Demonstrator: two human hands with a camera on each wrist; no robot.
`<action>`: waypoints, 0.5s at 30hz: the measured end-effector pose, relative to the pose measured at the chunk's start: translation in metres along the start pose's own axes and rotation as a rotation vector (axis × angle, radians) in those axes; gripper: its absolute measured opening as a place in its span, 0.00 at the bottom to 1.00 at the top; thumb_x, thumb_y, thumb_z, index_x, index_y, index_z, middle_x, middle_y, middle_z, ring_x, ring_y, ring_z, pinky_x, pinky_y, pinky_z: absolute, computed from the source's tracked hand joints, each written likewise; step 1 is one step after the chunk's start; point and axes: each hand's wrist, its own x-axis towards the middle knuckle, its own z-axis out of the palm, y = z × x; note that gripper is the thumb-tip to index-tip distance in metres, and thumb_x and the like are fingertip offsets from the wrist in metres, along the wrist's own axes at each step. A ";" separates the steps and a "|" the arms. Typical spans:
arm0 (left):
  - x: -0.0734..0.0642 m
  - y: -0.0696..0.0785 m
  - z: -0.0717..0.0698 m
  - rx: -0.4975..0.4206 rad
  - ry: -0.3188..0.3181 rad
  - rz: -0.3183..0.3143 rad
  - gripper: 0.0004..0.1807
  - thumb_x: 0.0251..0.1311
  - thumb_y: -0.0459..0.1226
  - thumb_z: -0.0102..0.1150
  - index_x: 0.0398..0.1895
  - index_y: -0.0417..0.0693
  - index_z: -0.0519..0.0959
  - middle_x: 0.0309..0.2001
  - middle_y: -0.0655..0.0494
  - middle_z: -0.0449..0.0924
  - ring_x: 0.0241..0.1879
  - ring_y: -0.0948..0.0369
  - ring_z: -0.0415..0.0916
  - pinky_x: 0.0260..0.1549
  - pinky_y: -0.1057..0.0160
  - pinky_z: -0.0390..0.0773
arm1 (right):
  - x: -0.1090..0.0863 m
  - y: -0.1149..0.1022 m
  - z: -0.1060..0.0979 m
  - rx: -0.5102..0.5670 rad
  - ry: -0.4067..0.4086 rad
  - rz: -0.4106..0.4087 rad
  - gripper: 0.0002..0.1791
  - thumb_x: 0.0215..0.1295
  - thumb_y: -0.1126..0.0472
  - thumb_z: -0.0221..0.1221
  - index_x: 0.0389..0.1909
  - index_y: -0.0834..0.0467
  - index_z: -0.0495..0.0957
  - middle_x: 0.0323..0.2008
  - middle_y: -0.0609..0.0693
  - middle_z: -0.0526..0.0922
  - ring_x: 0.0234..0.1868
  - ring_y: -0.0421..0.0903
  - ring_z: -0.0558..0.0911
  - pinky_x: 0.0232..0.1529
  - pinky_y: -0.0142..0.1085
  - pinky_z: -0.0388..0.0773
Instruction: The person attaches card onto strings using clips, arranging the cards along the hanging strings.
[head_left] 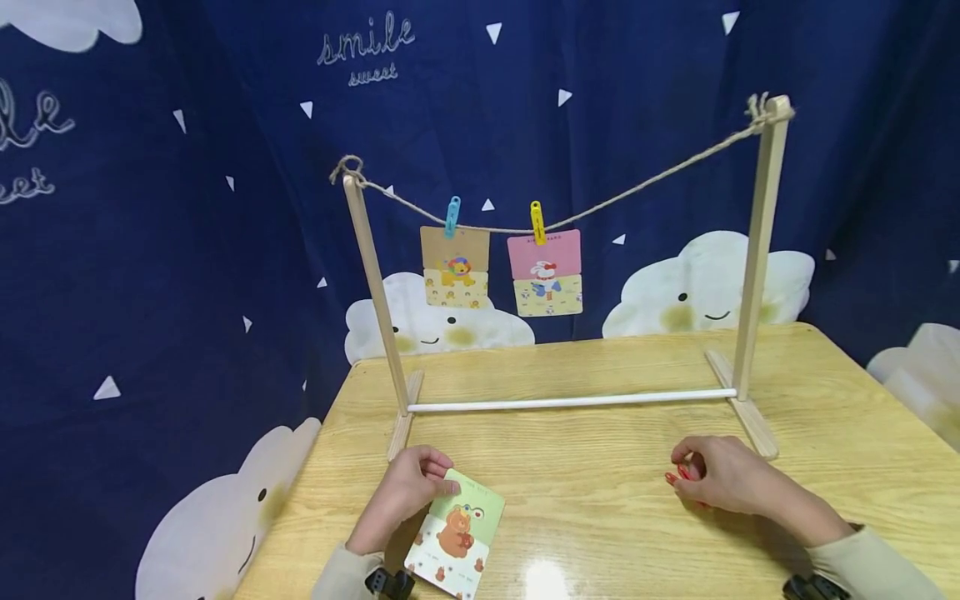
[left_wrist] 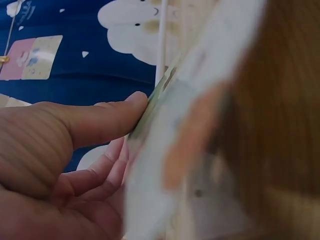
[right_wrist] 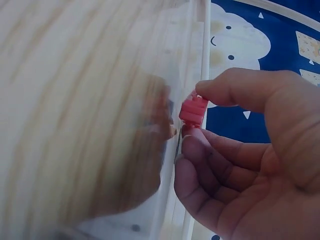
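My left hand (head_left: 411, 493) pinches the upper left corner of a green and white card (head_left: 459, 533) printed with a brown bear, tilted over the front of the table. In the left wrist view the thumb lies on the card's face, its fingers behind. At the right, my right hand (head_left: 723, 477) holds a small red clothespin (right_wrist: 194, 110) between thumb and fingertips, low over the tabletop. Two cards hang from a twine line (head_left: 495, 229): a tan lion card (head_left: 455, 267) under a blue clothespin (head_left: 452, 217), and a pink rabbit card (head_left: 546, 275) under a yellow clothespin (head_left: 537, 222).
The twine is tied between two wooden posts, left (head_left: 375, 292) and right (head_left: 759, 250), on crosswise feet. A white rod (head_left: 570, 402) joins them low down. The wooden table (head_left: 585, 475) ends at a dark blue curtain (head_left: 247, 275) with clouds behind it.
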 end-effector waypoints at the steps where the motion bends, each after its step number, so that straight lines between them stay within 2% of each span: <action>1: 0.001 0.002 0.000 -0.005 0.005 -0.004 0.17 0.49 0.29 0.79 0.41 0.36 0.82 0.35 0.49 0.81 0.32 0.59 0.77 0.30 0.65 0.79 | 0.000 0.000 0.000 0.009 0.002 0.008 0.15 0.52 0.56 0.75 0.38 0.55 0.82 0.20 0.34 0.73 0.21 0.30 0.70 0.29 0.30 0.70; 10: 0.008 0.013 0.000 0.007 0.047 0.021 0.14 0.52 0.32 0.79 0.39 0.40 0.84 0.32 0.53 0.82 0.32 0.60 0.77 0.31 0.64 0.79 | -0.002 -0.001 -0.004 0.034 0.029 0.042 0.11 0.57 0.58 0.72 0.39 0.56 0.85 0.22 0.35 0.76 0.22 0.30 0.72 0.27 0.29 0.70; 15: 0.010 0.019 0.002 0.016 0.046 0.039 0.13 0.54 0.35 0.78 0.40 0.41 0.85 0.33 0.54 0.82 0.33 0.60 0.78 0.33 0.63 0.80 | -0.001 -0.002 -0.007 0.033 0.078 -0.008 0.12 0.57 0.59 0.73 0.39 0.57 0.85 0.22 0.35 0.75 0.24 0.29 0.71 0.27 0.29 0.71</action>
